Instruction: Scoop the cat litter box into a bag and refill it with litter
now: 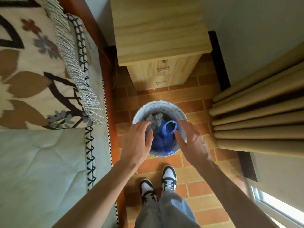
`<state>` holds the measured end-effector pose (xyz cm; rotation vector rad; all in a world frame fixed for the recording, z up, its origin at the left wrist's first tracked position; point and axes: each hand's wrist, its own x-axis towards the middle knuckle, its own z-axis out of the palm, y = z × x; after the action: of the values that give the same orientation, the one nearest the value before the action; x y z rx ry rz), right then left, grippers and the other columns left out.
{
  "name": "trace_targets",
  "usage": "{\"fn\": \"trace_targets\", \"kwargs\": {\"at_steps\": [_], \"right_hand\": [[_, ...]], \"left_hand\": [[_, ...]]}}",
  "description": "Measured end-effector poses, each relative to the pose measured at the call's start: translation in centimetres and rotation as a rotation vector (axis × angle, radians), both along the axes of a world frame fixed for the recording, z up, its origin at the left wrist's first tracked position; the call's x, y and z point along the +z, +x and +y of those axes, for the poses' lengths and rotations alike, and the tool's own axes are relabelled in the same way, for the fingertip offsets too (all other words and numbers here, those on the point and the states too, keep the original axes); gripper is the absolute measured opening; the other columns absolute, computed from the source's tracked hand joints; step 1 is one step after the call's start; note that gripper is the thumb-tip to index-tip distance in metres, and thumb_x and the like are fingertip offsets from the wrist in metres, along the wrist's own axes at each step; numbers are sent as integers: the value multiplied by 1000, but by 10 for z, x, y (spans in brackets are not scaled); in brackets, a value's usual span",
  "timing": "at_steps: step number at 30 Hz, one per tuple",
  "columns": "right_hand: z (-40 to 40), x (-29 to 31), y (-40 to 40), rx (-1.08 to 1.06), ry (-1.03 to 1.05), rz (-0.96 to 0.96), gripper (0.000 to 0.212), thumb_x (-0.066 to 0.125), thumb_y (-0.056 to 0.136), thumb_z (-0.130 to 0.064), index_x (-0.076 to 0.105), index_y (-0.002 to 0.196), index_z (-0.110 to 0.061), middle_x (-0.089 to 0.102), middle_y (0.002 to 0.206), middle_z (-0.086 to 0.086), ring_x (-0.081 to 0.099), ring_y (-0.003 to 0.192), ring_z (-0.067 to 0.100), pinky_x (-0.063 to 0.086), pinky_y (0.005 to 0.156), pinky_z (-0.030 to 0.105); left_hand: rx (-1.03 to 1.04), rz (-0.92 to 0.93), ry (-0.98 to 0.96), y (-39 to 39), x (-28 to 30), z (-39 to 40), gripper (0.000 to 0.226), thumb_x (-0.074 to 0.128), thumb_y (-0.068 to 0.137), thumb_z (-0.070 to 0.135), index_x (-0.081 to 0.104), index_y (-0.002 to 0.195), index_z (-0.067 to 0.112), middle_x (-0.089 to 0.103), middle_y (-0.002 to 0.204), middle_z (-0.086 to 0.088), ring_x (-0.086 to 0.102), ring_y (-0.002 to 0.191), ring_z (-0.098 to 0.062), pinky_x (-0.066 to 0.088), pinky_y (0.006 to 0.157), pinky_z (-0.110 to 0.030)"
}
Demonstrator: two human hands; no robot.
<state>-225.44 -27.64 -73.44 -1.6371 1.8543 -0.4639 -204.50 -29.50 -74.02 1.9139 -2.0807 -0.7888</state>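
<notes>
1. A white round bin (166, 105) stands on the brick-patterned floor (194, 183), seen from straight above, just in front of a pale wooden bedside cabinet (158, 27) with two drawer handles
2. Inside the bin lies a blue plastic bag (162, 139), crumpled toward the near side, with one looped handle (169, 126) standing up near the middle and a second bit of blue handle draped over the near rim
3. Some grey crumpled material (153, 118) sits in the far part of the bin, behind the bag; what it is cannot be told
4. The left hand (137, 145) hangs over the left edge of the bin, palm turned inward, fingers straight and close together, thumb pointing toward the bag; it holds nothing
5. The right hand (191, 142) hangs over the right edge of the bin, slightly blurred, fingers spread and fairly straight, thumb reaching toward the bag's loop; it holds nothing either
6. Whether either hand touches the bin's rim or the bag cannot be told from this height
7. The bag lies between the two hands
8. Two black-and-white trainers (158, 185) and light grey trouser legs stand just near of the bin
9. To the left runs a bed (41, 162) with a pale sheet, a flower-patterned fringed throw (32, 71) and a reddish wooden frame
10. To the right hang folded tan curtains (259, 112), with a strip of window (279, 209) at the lower corner
</notes>
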Motion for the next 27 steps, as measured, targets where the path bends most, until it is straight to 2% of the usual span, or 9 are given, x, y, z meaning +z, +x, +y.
{"fn": "trace_targets", "kwargs": {"at_steps": [3, 7, 10, 12, 16, 19, 23, 27], "right_hand": [[5, 58, 1, 10, -49, 11, 39, 58, 101, -28, 53, 139, -19, 61, 136, 0, 57, 121, 19, 50, 100, 39], [11, 152, -1, 35, -137, 113, 43, 59, 100, -35, 53, 138, -16, 61, 134, 3, 50, 120, 18, 47, 103, 42], [21, 229, -5, 88, -176, 197, 51, 55, 102, -41, 48, 146, -17, 56, 141, 4, 51, 129, 24, 42, 107, 41], [30, 277, -6, 130, -198, 248, 54, 52, 103, -44, 45, 148, -17, 51, 148, 4, 44, 140, 23, 39, 113, 42], [54, 356, -11, 146, -266, 357, 59, 48, 104, -48, 40, 153, -16, 44, 156, 3, 30, 150, 20, 27, 122, 41], [73, 398, -16, 61, -298, 417, 61, 49, 103, -50, 40, 153, -16, 41, 158, 4, 28, 151, 21, 30, 121, 46], [99, 437, -18, -56, -299, 481, 72, 26, 103, -65, 36, 156, -17, 38, 160, 3, 25, 153, 20, 28, 122, 46], [127, 455, -16, -142, -265, 559, 71, 31, 102, -63, 31, 158, -20, 34, 163, 1, 21, 154, 19, 23, 124, 44]], "left_hand": [[29, 2, -77, -1, 62, 10, 37, 53, 103, 36, 57, 136, 19, 63, 131, 2, 57, 120, -15, 47, 105, -29], [81, -19, -141, -4, 153, 23, 36, 52, 104, 35, 55, 135, 18, 59, 132, 2, 52, 125, -17, 42, 110, -31], [8, -74, -204, -4, 224, 35, 37, 55, 103, 33, 55, 135, 15, 59, 135, -2, 51, 130, -21, 39, 114, -35], [-41, -128, -253, -4, 270, 41, 40, 56, 102, 35, 55, 137, 14, 58, 140, -5, 48, 136, -24, 38, 116, -42], [-109, -260, -297, -4, 343, 50, 48, 45, 105, 44, 54, 141, 14, 54, 148, -7, 42, 143, -25, 30, 122, -45], [-153, -269, -330, -7, 382, 59, 53, 40, 105, 48, 54, 143, 14, 52, 151, -7, 39, 145, -26, 31, 121, -48], [-212, -246, -360, -10, 419, 76, 56, 33, 106, 51, 52, 145, 16, 48, 154, -6, 37, 148, -24, 29, 123, -46], [-298, -167, -384, -15, 438, 88, 60, 26, 106, 54, 49, 147, 16, 48, 154, -4, 39, 147, -22, 33, 120, -47]]}}
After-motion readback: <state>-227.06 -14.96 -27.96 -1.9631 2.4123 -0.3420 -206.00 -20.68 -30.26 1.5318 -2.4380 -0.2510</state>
